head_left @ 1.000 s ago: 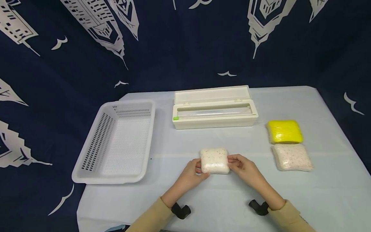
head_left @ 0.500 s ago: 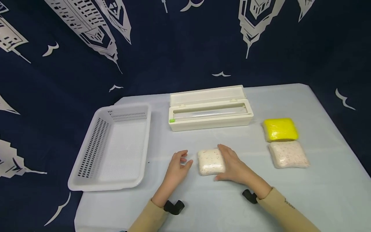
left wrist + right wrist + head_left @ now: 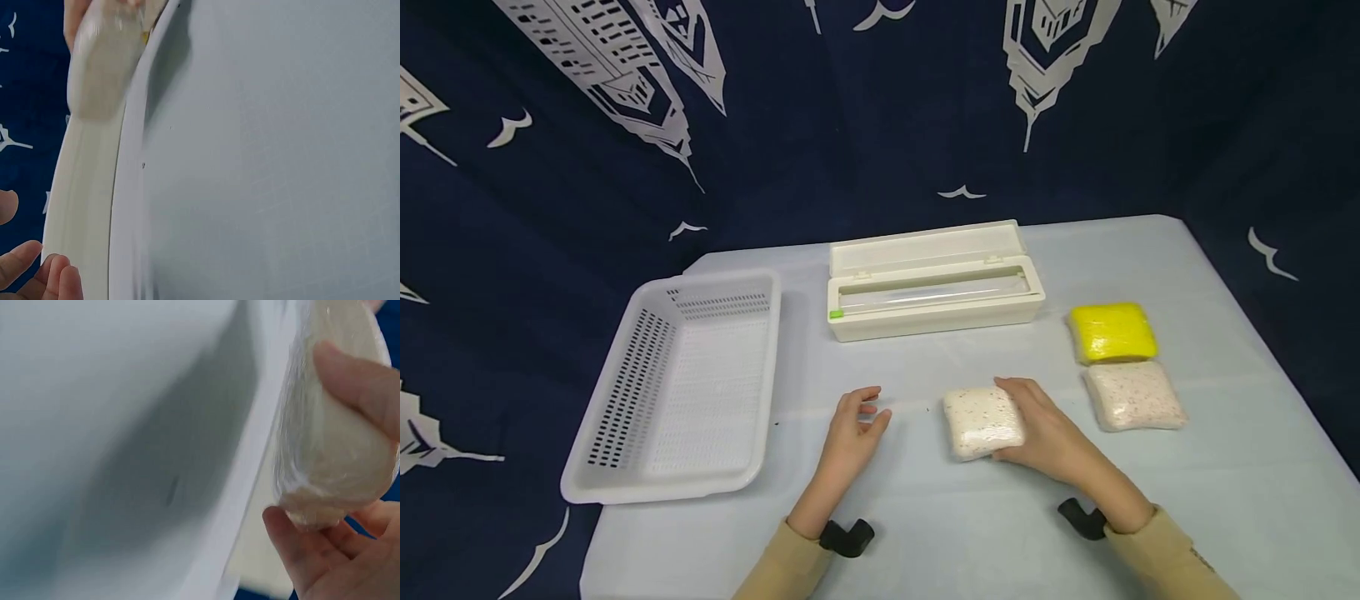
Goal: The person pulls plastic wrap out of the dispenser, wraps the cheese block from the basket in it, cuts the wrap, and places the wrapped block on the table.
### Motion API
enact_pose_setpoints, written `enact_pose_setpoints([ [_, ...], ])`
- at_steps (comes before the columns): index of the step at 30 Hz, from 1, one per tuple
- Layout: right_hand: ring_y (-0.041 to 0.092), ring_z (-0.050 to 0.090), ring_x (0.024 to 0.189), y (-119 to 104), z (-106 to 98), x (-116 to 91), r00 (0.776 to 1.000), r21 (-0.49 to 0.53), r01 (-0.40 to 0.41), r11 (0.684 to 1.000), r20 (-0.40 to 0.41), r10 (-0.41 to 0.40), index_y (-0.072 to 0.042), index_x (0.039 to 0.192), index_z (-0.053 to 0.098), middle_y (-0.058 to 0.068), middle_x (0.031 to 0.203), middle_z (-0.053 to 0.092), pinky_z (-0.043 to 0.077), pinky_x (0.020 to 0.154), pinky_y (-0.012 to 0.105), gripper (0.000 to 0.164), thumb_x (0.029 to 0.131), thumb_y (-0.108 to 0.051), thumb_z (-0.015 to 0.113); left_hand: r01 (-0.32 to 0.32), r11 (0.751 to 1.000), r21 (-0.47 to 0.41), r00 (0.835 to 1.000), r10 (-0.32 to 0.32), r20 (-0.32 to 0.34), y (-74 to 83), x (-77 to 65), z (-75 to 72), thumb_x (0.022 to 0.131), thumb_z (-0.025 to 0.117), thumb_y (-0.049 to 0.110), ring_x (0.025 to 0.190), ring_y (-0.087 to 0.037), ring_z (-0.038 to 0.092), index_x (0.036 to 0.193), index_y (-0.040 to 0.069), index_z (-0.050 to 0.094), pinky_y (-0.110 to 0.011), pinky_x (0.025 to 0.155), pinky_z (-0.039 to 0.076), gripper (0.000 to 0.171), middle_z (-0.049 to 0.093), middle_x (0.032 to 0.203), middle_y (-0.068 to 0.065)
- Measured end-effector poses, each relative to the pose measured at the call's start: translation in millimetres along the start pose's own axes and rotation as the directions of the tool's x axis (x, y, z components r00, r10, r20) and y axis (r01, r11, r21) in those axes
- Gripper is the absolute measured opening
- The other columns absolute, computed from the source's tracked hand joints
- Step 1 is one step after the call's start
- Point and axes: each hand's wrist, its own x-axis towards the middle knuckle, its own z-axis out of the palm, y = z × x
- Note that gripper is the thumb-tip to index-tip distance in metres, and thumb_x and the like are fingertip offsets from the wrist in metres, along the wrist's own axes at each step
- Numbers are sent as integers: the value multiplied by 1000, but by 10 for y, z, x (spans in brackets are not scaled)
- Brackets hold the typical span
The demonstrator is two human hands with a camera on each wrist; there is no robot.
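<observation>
My right hand [image 3: 1051,437] grips the right side of a cream, red-speckled block [image 3: 979,419] wrapped in clear film. The right wrist view shows the thumb on one face of the wrapped block [image 3: 334,447] and the fingers below it. It is held off the table, casting a wide shadow. My left hand [image 3: 848,442] is to its left, holding nothing, with fingers loosely bent. In the left wrist view, only the fingertips [image 3: 65,281] show at the lower left corner. Two similar wrapped blocks, one yellow [image 3: 1112,332] and one pinkish speckled [image 3: 1135,396], lie at the right.
A cream plastic-wrap dispenser [image 3: 936,315] stands at the back with its lid up and a clear roll inside. On the left is a white perforated basket [image 3: 767,367]. A pale cloth covers the table [image 3: 925,533]; a dark blue patterned curtain [image 3: 850,125] hangs behind.
My left hand has let go of the cream speckled block and drawn back left. My right hand has taken a fuller grip, raised the block and moved it right.
</observation>
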Motion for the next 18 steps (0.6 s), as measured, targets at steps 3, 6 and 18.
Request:
enact_pose_setpoints([
  [3,42,49,122,134,-263,-274,998,-9,-54,999,-30,54,1,145,36,22,140,42,42,98,62,100,63,-14,92,14,1000,-11,1000,-14,4,9,-3,10,95,65,18,110,-27,58,133,6,55,-41,89,52,41,56,128,-10],
  [6,44,52,115,298,-496,-584,991,-49,-116,992,-67,113,-2,145,35,23,139,41,48,89,57,105,60,-18,94,31,999,-17,999,-31,-11,24,-7,19,94,65,17,110,-27,58,134,6,54,-41,89,53,42,57,128,-10],
  [18,41,40,123,1122,-861,-1446,943,-33,-305,952,-149,297,4,147,27,38,137,33,36,93,10,110,58,-6,91,5,1000,5,997,-5,-75,95,10,54,92,68,14,112,-31,56,134,3,53,-44,90,52,46,55,126,-16],
])
